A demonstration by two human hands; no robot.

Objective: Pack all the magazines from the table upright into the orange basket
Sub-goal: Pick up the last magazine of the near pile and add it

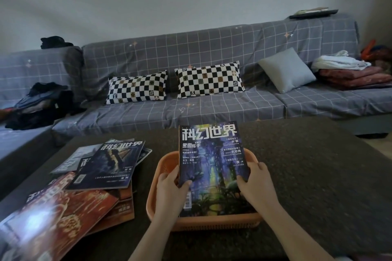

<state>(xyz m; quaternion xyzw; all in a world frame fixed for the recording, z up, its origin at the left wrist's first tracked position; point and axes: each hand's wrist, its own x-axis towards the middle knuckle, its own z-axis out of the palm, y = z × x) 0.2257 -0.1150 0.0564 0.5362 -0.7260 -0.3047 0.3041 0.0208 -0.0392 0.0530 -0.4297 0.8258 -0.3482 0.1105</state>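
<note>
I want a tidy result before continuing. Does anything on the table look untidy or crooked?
Yes. The magazine pile left of the orange basket is fanned out, the covers overlapping at different angles. The magazine held by both hands stands about upright in the basket.

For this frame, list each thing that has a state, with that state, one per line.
purple magazine: upright, lower end inside the basket, held at both side edges
orange basket: on the table, holding the one magazine
left hand: gripping the magazine's left edge
right hand: gripping its right edge
magazine pile: lying flat, overlapping, unpacked
</note>
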